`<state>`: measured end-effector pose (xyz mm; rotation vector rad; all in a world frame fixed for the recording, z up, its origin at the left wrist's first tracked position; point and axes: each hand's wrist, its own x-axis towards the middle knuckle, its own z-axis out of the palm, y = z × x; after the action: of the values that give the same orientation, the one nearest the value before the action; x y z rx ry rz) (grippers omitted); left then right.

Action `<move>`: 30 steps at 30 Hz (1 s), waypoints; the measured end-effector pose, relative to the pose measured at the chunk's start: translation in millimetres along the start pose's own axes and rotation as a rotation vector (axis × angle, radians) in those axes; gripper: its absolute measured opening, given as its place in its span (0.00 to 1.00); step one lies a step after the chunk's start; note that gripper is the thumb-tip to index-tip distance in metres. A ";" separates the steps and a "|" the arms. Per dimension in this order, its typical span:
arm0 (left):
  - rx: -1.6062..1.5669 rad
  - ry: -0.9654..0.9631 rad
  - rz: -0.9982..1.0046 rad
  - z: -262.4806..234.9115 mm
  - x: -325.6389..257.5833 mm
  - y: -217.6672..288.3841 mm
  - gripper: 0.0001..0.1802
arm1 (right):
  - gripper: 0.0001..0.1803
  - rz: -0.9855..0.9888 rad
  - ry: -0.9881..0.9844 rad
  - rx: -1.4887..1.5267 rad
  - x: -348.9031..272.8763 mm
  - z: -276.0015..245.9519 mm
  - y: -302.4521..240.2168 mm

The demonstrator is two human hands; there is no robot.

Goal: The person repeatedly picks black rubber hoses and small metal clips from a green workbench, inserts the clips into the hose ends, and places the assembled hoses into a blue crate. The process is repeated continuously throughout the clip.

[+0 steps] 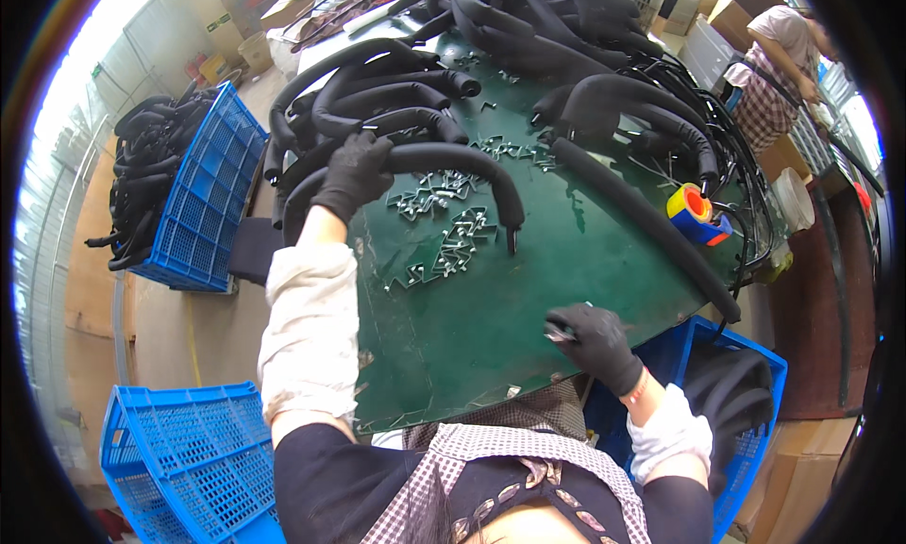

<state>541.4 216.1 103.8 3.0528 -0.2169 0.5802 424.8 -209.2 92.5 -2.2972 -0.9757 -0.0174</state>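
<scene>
My left hand (355, 174), in a black glove, is closed on a curved black foam-covered tube (448, 157) at the left of the green table. The tube's right end bends down to a thin dark tip over the table top. Just beyond this hand lies a pile of similar foam-covered tubes (377, 96). My right hand (596, 344), also gloved in black, is above the near right part of the table with its fingers curled in. A small shiny metal piece shows at its fingertips, too little of it to name. Small bent metal clips with screws (458, 247) lie scattered between the hands.
On the green table (491, 327) are a long foam tube (646, 223), a yellow-and-blue tape roll (694, 209) and more tubes at the back. Blue crates stand left (203, 185), near left (189, 459) and near right (755, 355). Another person (783, 63) works at the far right.
</scene>
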 end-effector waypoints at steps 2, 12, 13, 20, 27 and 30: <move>0.020 0.034 0.084 -63.9 -16.8 -0.1 0.19 | 0.10 -0.030 -0.057 0.029 23.5 19.9 -6.2; -0.297 0.750 -0.633 -249.4 -319.3 15.5 0.30 | 0.11 -0.198 -0.064 -0.026 108.5 123.9 -63.2; -0.439 0.850 -0.697 -256.2 -345.1 44.2 0.32 | 0.12 -0.208 -0.065 -0.054 115.0 134.3 -71.6; -0.889 1.090 -0.841 -288.4 -492.9 127.7 0.35 | 0.09 -0.125 -0.232 -0.251 158.9 196.0 -70.2; -0.747 1.263 -0.746 -285.5 -585.9 171.6 0.42 | 0.05 -0.228 -0.075 -0.199 139.7 184.6 -71.0; -1.065 1.109 -0.647 -273.5 -582.2 190.1 0.51 | 0.06 -0.255 -0.114 0.008 116.2 163.4 -89.1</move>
<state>-120.9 118.7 144.7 1.3686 0.3611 1.3455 414.5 3.5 39.6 -2.1717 -1.3202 0.0107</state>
